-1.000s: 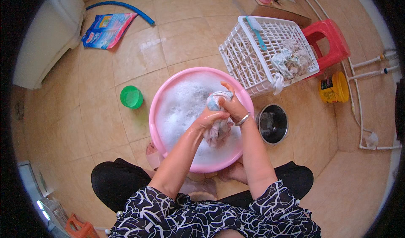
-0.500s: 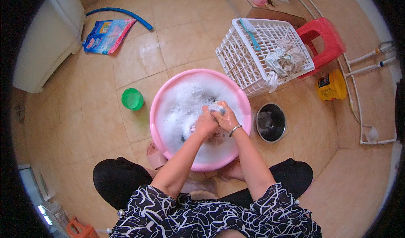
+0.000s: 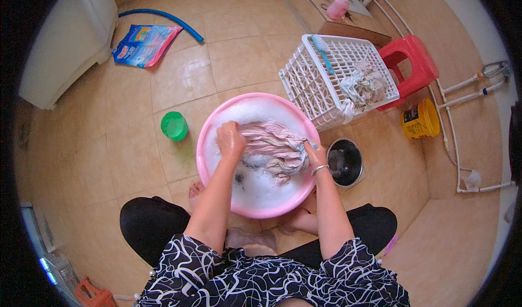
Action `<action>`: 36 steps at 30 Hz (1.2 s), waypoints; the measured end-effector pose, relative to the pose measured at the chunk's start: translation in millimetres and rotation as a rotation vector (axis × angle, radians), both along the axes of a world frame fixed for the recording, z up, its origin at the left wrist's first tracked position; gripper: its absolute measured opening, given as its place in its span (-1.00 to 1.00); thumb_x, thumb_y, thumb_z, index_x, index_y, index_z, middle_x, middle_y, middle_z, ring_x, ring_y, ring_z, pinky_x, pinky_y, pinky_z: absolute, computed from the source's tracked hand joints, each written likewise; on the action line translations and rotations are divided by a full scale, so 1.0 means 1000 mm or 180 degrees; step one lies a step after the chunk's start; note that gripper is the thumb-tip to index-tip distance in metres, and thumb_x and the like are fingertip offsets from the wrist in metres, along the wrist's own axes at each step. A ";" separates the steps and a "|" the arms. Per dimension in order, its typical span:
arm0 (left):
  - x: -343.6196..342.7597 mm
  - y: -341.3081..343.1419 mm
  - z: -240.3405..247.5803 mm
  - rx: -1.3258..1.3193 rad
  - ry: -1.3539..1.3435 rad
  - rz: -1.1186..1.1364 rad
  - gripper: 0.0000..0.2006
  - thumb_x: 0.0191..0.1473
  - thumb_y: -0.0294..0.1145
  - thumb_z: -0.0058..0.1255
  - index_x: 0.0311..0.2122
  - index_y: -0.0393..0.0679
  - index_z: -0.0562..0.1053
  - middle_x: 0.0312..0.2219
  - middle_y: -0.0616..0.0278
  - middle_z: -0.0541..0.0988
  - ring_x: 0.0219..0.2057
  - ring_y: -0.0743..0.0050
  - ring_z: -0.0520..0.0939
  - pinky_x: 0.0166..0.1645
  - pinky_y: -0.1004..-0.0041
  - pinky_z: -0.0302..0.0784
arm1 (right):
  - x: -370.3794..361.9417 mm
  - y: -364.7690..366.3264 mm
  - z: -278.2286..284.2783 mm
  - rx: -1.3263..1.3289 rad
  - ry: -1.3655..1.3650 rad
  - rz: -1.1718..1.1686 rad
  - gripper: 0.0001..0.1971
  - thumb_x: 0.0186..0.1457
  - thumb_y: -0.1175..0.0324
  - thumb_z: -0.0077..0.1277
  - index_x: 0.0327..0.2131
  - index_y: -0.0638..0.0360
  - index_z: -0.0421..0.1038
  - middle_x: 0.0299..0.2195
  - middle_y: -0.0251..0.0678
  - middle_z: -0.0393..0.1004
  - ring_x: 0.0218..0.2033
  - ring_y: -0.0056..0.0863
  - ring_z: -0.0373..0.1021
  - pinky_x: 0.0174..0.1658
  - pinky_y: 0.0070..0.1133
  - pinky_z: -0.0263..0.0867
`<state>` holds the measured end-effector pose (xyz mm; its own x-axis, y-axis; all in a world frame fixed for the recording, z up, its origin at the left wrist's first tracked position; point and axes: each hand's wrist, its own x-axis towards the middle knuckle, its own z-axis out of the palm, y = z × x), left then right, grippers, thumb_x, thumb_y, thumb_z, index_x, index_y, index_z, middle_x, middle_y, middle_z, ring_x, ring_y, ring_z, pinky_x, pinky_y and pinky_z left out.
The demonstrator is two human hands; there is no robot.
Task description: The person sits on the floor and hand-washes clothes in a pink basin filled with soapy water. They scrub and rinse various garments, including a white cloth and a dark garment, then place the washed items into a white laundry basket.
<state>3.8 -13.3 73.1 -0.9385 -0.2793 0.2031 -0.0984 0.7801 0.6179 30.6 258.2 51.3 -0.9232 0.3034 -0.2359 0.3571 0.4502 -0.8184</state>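
A wet pink-and-white striped cloth (image 3: 274, 143) is stretched between my hands over a pink basin (image 3: 203, 168). White suds (image 3: 261, 197) fill the basin, with dark patches showing through below the cloth. My left hand (image 3: 231, 138) is closed on the cloth's left end, near the basin's left rim. At the right rim, my right hand (image 3: 316, 154) grips the bunched other end, and its wrist wears a bracelet. The cloth's lower folds hang down into the foam.
An upturned white crate (image 3: 304, 84) bears a brush (image 3: 323, 54) and a crumpled cloth (image 3: 363, 87). Around the basin are a green tub (image 3: 174, 126), a metal pot (image 3: 345, 163), a yellow bucket (image 3: 421, 119) and a red stool (image 3: 418, 65). A detergent bag (image 3: 144, 46) and blue hose (image 3: 168, 16) lie farther off.
My hands were together over the suds, gripping something bunched. Now they are apart, left hand moved left and right hand moved right, and the striped cloth is spread out between them.
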 end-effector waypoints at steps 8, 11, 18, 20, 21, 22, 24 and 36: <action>0.053 0.059 -0.075 0.1105 -0.1754 -0.1946 -0.77 -0.15 -0.35 -0.13 -0.36 -0.24 0.41 -0.46 -0.04 0.47 -0.35 0.14 0.48 -0.22 0.36 0.35 | 0.016 -0.060 -0.032 0.1548 -0.1113 0.1022 -0.53 -0.11 0.08 -0.12 -0.16 0.19 0.26 -0.19 -0.02 0.31 -0.16 -0.15 0.27 -0.14 -0.41 0.19; 0.060 0.048 -0.084 0.0826 -0.2586 -0.2283 -0.65 -0.12 -0.16 -0.14 -0.34 -0.26 0.42 -0.40 -0.10 0.46 -0.31 0.07 0.48 -0.18 0.29 0.33 | 0.019 -0.067 -0.036 0.1889 -0.1996 0.1724 -0.52 -0.09 0.06 -0.17 -0.14 0.19 0.25 -0.18 -0.06 0.32 -0.14 -0.19 0.27 -0.11 -0.44 0.19; 0.041 0.047 -0.056 0.1914 -0.2806 -0.0601 -0.32 -0.09 0.16 -0.24 -0.19 -0.41 0.33 -0.29 -0.09 0.44 -0.23 0.08 0.45 -0.12 0.33 0.30 | 0.008 -0.087 -0.022 0.1033 -0.1320 0.1032 -0.62 -0.08 0.21 -0.14 -0.26 0.35 0.31 -0.24 -0.04 0.35 -0.14 -0.22 0.26 -0.10 -0.49 0.17; 0.032 0.049 -0.061 0.3400 -0.2187 0.0519 -0.41 -0.09 0.09 -0.16 -0.27 -0.38 0.37 -0.37 -0.01 0.47 -0.30 0.18 0.47 -0.20 0.32 0.35 | 0.015 -0.103 -0.013 -0.0013 -0.0324 0.1110 -0.62 -0.09 0.18 -0.10 -0.31 0.36 0.32 -0.28 0.01 0.36 -0.21 -0.19 0.29 -0.15 -0.48 0.19; 0.029 0.051 -0.065 0.4662 -0.1688 0.0998 -0.50 -0.10 0.02 -0.10 -0.33 -0.34 0.41 -0.43 0.05 0.48 -0.34 0.27 0.48 -0.26 0.32 0.38 | 0.018 -0.111 -0.007 -0.0126 -0.0193 0.1280 -0.61 -0.09 0.15 -0.09 -0.33 0.36 0.32 -0.31 0.04 0.36 -0.27 -0.16 0.31 -0.18 -0.48 0.21; 0.024 0.044 -0.070 0.5692 -0.1792 0.1072 -0.64 -0.10 -0.14 -0.02 -0.32 -0.27 0.38 -0.46 0.17 0.45 -0.43 0.41 0.46 -0.38 0.35 0.40 | 0.023 -0.120 -0.001 -0.0049 0.0014 0.1490 -0.62 -0.08 0.13 -0.11 -0.35 0.32 0.33 -0.34 0.03 0.37 -0.29 -0.14 0.31 -0.20 -0.46 0.21; 0.023 0.040 -0.074 0.5420 -0.2031 0.1063 -0.70 -0.08 -0.21 -0.05 -0.33 -0.25 0.38 -0.47 0.19 0.45 -0.46 0.41 0.46 -0.42 0.36 0.38 | 0.027 -0.135 0.011 0.0173 0.0361 0.1650 -0.63 -0.06 0.08 -0.15 -0.39 0.25 0.36 -0.39 0.00 0.38 -0.34 -0.10 0.31 -0.24 -0.42 0.23; 0.045 0.060 -0.008 0.1173 -0.2871 -0.2089 -0.58 -0.27 -0.29 0.06 -0.26 -0.32 0.32 -0.31 0.13 0.43 -0.32 0.34 0.45 -0.24 0.47 0.37 | -0.013 -0.065 -0.031 0.0221 -0.0999 0.1629 -0.36 -0.14 -0.09 -0.14 -0.21 0.39 0.26 -0.23 0.10 0.31 -0.18 -0.08 0.26 -0.09 -0.43 0.15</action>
<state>49.0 46.4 64.7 -0.6871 0.4084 -0.6008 -0.2614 0.6326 0.7290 17.3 193.4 20.1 -0.8455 -0.1365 -0.5162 0.3007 0.6771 -0.6716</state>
